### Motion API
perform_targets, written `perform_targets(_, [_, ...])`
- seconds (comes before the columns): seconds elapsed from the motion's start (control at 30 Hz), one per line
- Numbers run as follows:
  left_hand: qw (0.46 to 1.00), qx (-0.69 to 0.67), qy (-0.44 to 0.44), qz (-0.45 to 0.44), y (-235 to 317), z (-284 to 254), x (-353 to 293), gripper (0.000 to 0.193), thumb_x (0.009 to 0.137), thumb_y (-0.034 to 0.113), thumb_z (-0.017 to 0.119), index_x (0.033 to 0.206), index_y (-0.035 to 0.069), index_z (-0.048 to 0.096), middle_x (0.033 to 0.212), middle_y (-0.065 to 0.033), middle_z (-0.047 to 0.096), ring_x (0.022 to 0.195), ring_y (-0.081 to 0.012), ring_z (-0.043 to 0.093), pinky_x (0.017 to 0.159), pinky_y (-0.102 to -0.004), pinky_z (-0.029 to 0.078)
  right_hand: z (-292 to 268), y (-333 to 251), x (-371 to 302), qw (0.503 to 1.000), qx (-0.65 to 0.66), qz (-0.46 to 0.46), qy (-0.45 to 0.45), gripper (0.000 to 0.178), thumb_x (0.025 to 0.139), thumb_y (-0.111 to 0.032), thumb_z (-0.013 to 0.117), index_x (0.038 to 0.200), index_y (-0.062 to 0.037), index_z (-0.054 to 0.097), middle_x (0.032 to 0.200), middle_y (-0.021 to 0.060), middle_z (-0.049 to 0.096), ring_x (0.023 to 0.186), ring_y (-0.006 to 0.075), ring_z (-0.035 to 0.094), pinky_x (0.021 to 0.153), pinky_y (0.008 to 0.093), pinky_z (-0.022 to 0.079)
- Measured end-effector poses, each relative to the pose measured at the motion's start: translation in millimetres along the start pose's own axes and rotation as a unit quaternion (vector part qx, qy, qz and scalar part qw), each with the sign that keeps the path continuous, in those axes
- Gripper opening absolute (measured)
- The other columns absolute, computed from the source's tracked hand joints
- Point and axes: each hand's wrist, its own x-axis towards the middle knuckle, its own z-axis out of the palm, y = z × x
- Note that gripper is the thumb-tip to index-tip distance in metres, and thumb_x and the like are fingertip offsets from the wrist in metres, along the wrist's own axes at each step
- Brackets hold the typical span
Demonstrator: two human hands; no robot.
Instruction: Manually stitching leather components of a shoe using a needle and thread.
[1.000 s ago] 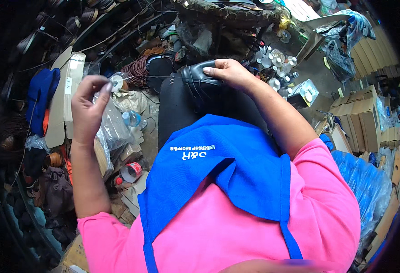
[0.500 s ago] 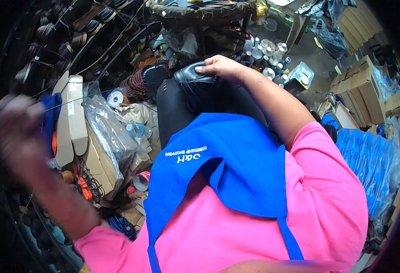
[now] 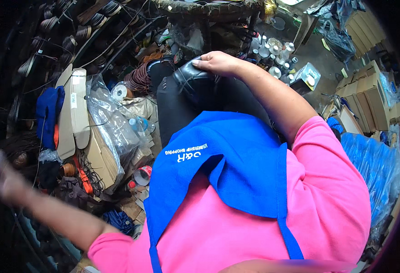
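Observation:
A black leather shoe [image 3: 192, 76] rests over my dark-trousered knees, and my right hand [image 3: 216, 63] is closed on its upper edge with the thumb on top. Part of the shoe blends into the dark trousers. Far out to the left, my left hand [image 3: 10, 179] is smeared by motion, so its fingers and anything in them cannot be made out. It is nearest to the dark clutter there. A dark thin cord hangs near it, beside a blue cloth [image 3: 49, 109].
Left of my legs lie cardboard sole-shaped pieces [image 3: 77, 113], clear plastic wrapping [image 3: 109, 127], a spool of brown cord [image 3: 138, 79] and a clear bottle [image 3: 142, 175]. A worn round stand [image 3: 209, 11] is ahead. Several bottles [image 3: 272, 54] and cardboard boxes [image 3: 363, 95] stand to the right.
My left hand has swung down and slightly outward. The thin thread that stretched from it toward the shoe no longer shows clearly. My right hand stays on the shoe.

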Motion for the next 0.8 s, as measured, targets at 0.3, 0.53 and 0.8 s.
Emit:
perform_targets(0.3, [0.14, -0.689, -0.579, -0.414, 334.6, 63.7, -187.0, 0.025, 0.082, 0.021, 0.068, 0.099, 0.005, 0.06, 0.071, 0.0037, 0.053, 0.046, 0.0001, 0.035, 0.041, -0.0163, 0.026, -61.3, -23.0, -45.6, 0.987, -0.067, 0.092, -0.113, 0.064, 0.089, -0.061, 0.039, 0.109, -0.006, 0.064, 0.091, 0.0086, 0.065, 0.084, 0.0198, 0.058, 0.081, 0.0319, 0.045])
perform_targets(0.53, [0.117, -0.706, -0.518, -0.469, 325.0, 69.2, -191.0, 0.012, 0.087, 0.016, 0.062, 0.096, 0.01, 0.059, 0.062, 0.0097, 0.046, 0.041, -0.0013, 0.03, 0.044, -0.0187, 0.027, -85.4, 27.6, -78.5, 0.994, -0.096, 0.05, 0.033, 0.039, 0.086, -0.038, 0.057, 0.106, -0.0057, 0.065, 0.088, 0.0087, 0.065, 0.084, 0.0157, 0.06, 0.079, 0.0308, 0.047])
perform_targets(0.8, [0.083, -0.726, -0.482, -0.484, 312.5, 73.1, -219.5, 0.011, 0.089, 0.016, 0.06, 0.099, 0.012, 0.057, 0.058, 0.01, 0.042, 0.041, -0.0025, 0.028, 0.046, -0.0195, 0.028, -27.0, 57.3, -71.8, 0.984, -0.115, -0.054, 0.127, 0.044, 0.069, -0.034, 0.075, 0.108, -0.0158, 0.065, 0.109, 0.0132, 0.053, 0.095, 0.0266, 0.058, 0.085, 0.0345, 0.046])
